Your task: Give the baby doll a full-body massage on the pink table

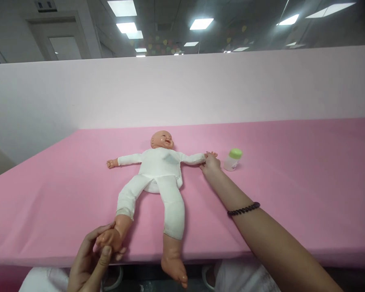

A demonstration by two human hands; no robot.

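A baby doll (159,166) with a white cloth body lies on its back on the pink table, arms spread and legs toward me. My left hand (93,253) is wrapped around the doll's foot (111,237) on the left side, thumb on top. At the other side, my right hand (211,164) grips the doll's arm near its small hand (212,154); part of that grip is hidden behind my own fingers. The doll's other foot (174,263) hangs over the table's front edge. Just right of my right hand stands a small clear bottle (232,161) with a green cap, apart from it.
The pink-covered table (292,174) meets a low white wall (182,89) at the back. Beyond the wall is glass with reflected ceiling lights. The table's front edge runs close to my knees (243,278). A dark bead bracelet (243,209) circles my right wrist.
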